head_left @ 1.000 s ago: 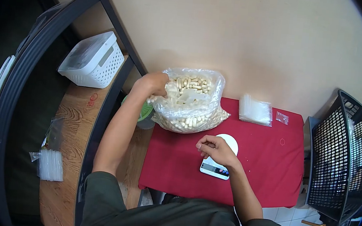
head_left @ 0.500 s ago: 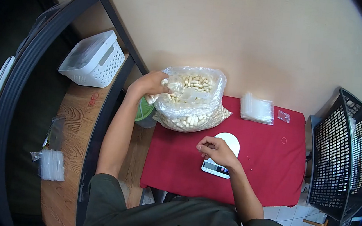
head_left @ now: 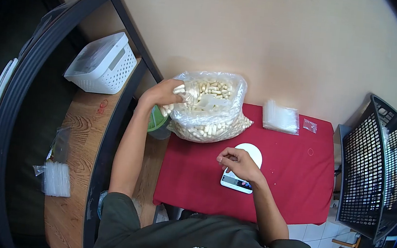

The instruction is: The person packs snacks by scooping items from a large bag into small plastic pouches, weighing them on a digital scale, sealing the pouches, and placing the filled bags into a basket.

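Observation:
A large clear plastic bag (head_left: 206,120) full of small, pale, finger-shaped pieces (head_left: 219,90) stands open at the table's back left. My left hand (head_left: 163,92) is closed on the left part of its rim, with pale pieces showing through plastic around the fingers. Part of the grip is hidden. Among the pieces lies a whitish, flat object (head_left: 205,102), possibly a scoop. My right hand (head_left: 240,161) hovers over a white digital kitchen scale (head_left: 252,153), fingers curled together and nothing visible in them. The hand hides part of the scale's plate.
A stack of clear plastic bags (head_left: 280,118) and a small packet (head_left: 310,126) lie on the red tablecloth (head_left: 294,182). A green-lidded container (head_left: 158,122) stands left of the big bag. A black basket (head_left: 373,166) is at the right, a white basket (head_left: 105,66) on the wooden shelf (head_left: 77,145).
My left hand has turned slightly at the bag's rim, and more pale pieces show beside its fingers. My right hand stays over the scale. The view has shifted a little.

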The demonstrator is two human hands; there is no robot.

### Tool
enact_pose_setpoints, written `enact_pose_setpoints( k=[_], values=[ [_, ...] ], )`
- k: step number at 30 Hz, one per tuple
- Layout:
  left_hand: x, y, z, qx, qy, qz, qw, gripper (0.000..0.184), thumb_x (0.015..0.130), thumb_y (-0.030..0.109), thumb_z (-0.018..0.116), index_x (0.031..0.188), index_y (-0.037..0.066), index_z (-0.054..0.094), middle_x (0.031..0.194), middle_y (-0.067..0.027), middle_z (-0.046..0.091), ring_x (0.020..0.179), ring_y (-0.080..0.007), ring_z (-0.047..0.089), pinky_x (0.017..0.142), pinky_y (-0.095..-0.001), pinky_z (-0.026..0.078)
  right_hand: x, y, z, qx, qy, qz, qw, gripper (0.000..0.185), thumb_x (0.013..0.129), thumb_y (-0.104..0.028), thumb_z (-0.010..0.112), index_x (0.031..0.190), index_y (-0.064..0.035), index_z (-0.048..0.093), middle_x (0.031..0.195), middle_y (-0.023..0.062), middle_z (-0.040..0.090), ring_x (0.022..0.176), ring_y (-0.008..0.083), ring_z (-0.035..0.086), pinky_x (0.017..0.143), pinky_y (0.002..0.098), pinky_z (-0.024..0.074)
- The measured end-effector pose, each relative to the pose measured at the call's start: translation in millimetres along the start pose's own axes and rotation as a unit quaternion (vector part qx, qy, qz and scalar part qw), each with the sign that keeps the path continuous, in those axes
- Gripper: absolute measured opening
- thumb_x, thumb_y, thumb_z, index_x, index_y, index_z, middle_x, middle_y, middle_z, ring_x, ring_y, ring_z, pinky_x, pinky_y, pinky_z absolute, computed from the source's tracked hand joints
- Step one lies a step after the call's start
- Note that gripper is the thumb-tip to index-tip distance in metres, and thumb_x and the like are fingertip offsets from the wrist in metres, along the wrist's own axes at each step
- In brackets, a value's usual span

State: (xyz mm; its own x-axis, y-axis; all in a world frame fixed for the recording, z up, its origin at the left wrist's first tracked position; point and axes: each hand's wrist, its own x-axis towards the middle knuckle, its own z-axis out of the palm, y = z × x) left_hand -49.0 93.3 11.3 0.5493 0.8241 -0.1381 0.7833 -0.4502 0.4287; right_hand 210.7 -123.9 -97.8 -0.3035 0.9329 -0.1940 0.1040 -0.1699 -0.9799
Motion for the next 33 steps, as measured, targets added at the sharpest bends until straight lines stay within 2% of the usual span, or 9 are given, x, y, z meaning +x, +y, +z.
enact_pose_setpoints(
  k=[4,6,9,12,15,21,27,31,33],
  values=[
    [-8.8,15.0,2.9,0.014,0.024,-0.018,0.999,0.055,0.076,0.029,0.081,0.122,0.007,0.061,0.109,-0.0213,0.068,0.104,-0.0335,0.066,0.09,-0.0404,0.05,0.3,-22.3,-2.9,-0.036,0.05,-0.034,0.998,0.018,0.091,-0.017,0.069,0.092,0.0013,0.067,0.07,0.0043,0.065,0.064,0.0096,0.061,0.057,0.0269,0.051],
    [-17.7,31.7,-0.2,-0.031,0.057,-0.024,0.998,0.067,0.076,0.041,0.08,0.13,0.007,0.057,0.121,-0.022,0.064,0.117,-0.0379,0.06,0.097,-0.0426,0.047,7.0,-39.1,-7.5,-0.046,0.065,-0.052,0.996,0.015,0.09,-0.013,0.068,0.092,0.0018,0.066,0.068,0.0042,0.064,0.062,0.0096,0.062,0.054,0.0271,0.0514],
    [-19.1,33.3,8.5,-0.078,0.084,-0.017,0.993,0.068,0.076,0.043,0.08,0.128,0.005,0.058,0.12,-0.0213,0.065,0.117,-0.0372,0.06,0.097,-0.0416,0.047,20.7,-73.3,-9.9,-0.026,0.117,-0.07,0.99,0.014,0.09,-0.006,0.063,0.099,0.0045,0.065,0.077,0.0081,0.066,0.063,0.0128,0.067,0.051,0.0267,0.0546],
    [-22.3,35.2,13.7,-0.083,0.112,0.017,0.99,0.064,0.077,0.042,0.08,0.124,0.003,0.06,0.117,-0.0222,0.066,0.115,-0.0364,0.061,0.095,-0.0413,0.048,50.6,-83.2,-7.8,-0.013,0.176,-0.159,0.971,0.021,0.09,-0.003,0.062,0.109,0.005,0.063,0.088,0.0115,0.066,0.066,0.0165,0.069,0.051,0.0282,0.056],
    [-25.1,36.9,15.1,-0.09,0.121,0.04,0.988,0.054,0.078,0.033,0.078,0.119,0.001,0.063,0.112,-0.023,0.067,0.11,-0.0367,0.063,0.091,-0.0413,0.049,78.0,-85.1,-4.2,-0.023,0.17,-0.172,0.97,0.03,0.091,0.0,0.059,0.121,0.0034,0.058,0.102,0.0135,0.062,0.073,0.0184,0.07,0.055,0.0294,0.06],
    [-18.0,19.5,20.3,-0.083,0.125,0.024,0.988,0.046,0.076,0.016,0.074,0.117,0.001,0.062,0.107,-0.0231,0.067,0.102,-0.039,0.064,0.087,-0.0422,0.05,91.8,-88.5,15.7,-0.015,0.15,-0.123,0.981,0.036,0.09,-0.001,0.062,0.125,0.0022,0.054,0.102,0.0147,0.062,0.075,0.0203,0.071,0.051,0.0298,0.0593],
    [-17.1,19.8,34.1,-0.092,0.219,0.046,0.97,0.05,0.075,0.022,0.077,0.118,0.003,0.06,0.1,-0.0226,0.067,0.1,-0.039,0.064,0.085,-0.0439,0.05,107.0,-77.6,36.0,0.081,0.188,-0.183,0.962,0.035,0.089,-0.002,0.063,0.121,0.0083,0.054,0.097,0.0174,0.066,0.067,0.0223,0.072,0.046,0.0302,0.0582],
    [-20.9,22.0,34.7,-0.128,0.225,0.03,0.965,0.049,0.076,0.024,0.078,0.117,0.003,0.061,0.097,-0.0217,0.067,0.097,-0.0388,0.065,0.085,-0.0438,0.05,101.8,-88.9,27.3,0.07,0.158,-0.137,0.975,0.034,0.091,-0.002,0.061,0.122,0.0084,0.053,0.101,0.0188,0.065,0.071,0.0229,0.072,0.048,0.0303,0.059],
    [-22.3,21.4,34.9,-0.111,0.217,-0.036,0.969,0.05,0.075,0.024,0.079,0.117,0.003,0.061,0.095,-0.0217,0.067,0.093,-0.0391,0.066,0.084,-0.0435,0.05,97.3,-100.0,21.1,0.06,0.146,-0.102,0.982,0.032,0.093,-0.004,0.06,0.122,0.0078,0.054,0.101,0.018,0.064,0.072,0.0223,0.071,0.049,0.0302,0.0585]
  ],
)
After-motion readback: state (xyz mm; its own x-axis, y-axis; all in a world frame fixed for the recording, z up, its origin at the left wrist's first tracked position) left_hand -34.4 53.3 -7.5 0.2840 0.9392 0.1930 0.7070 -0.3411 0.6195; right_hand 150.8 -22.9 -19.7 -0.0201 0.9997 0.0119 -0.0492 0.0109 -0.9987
